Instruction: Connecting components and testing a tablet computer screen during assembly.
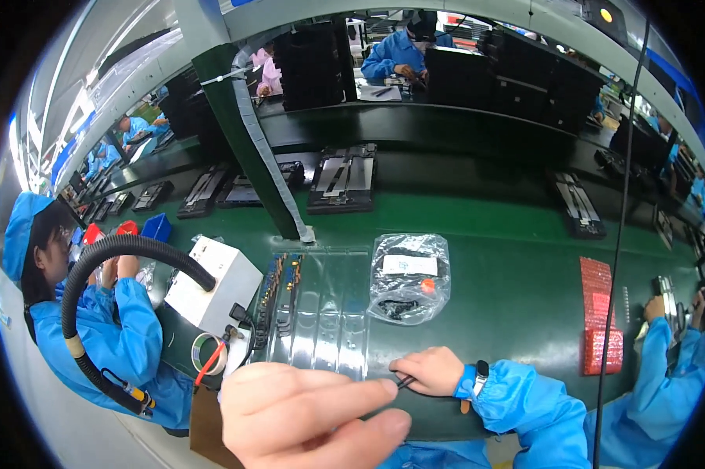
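My left hand point(309, 418) is raised close to the camera, its fingers half curled. Thumb and forefinger stand apart, and nothing shows between their tips. Beyond it, my right hand point(432, 370) is low over the green bench, closed on a thin black piece point(406, 381). Whether that is a cable or a tool tip, I cannot tell. Above my right hand lies a clear plastic bag point(409, 301) with a white label, an orange dot and black coiled cables inside. Left of the bag, a clear ribbed tray point(333, 313) lies flat, with small cable parts point(273, 293) along its left side.
A white box point(213, 283) with a black corrugated hose point(94, 250) stands at left, beside a tape roll point(209, 353). Red bubble wrap point(599, 313) lies at right. Black device casings point(343, 178) line the far side, behind a green post point(247, 148). Co-workers sit on both sides.
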`<control>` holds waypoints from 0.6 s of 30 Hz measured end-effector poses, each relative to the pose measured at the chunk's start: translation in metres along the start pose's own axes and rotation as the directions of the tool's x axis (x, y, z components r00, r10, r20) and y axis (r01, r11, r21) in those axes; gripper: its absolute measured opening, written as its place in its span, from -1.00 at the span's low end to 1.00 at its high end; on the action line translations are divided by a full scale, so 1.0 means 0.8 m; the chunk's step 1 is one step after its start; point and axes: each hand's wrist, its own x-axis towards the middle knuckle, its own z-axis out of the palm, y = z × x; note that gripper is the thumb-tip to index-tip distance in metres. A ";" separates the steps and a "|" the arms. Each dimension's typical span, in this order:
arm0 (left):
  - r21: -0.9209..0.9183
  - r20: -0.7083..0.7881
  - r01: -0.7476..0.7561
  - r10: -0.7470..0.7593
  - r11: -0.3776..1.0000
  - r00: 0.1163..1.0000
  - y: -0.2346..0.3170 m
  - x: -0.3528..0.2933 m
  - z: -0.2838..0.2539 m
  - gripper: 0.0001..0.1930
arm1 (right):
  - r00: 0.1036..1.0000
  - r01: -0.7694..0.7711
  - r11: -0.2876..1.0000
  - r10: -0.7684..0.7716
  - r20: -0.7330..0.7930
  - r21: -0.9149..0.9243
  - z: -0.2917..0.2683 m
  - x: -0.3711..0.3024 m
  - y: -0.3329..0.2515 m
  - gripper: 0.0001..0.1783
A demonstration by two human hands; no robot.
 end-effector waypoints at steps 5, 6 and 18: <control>0.099 -0.333 0.087 -0.050 0.991 0.942 0.008 -0.008 0.015 -0.65 | 1.000 -0.003 1.000 0.003 0.006 -0.005 0.002 0.000 0.002 -0.73; 0.146 -0.337 0.110 -0.055 0.983 0.940 0.011 -0.012 0.016 -0.57 | 1.000 0.006 1.000 -0.006 -0.016 0.021 0.003 -0.001 0.001 -0.73; -0.384 -0.103 0.014 -0.058 0.923 0.993 0.015 0.018 -0.010 -0.64 | 0.999 0.025 1.000 -0.024 -0.036 0.005 0.002 0.001 0.002 -0.71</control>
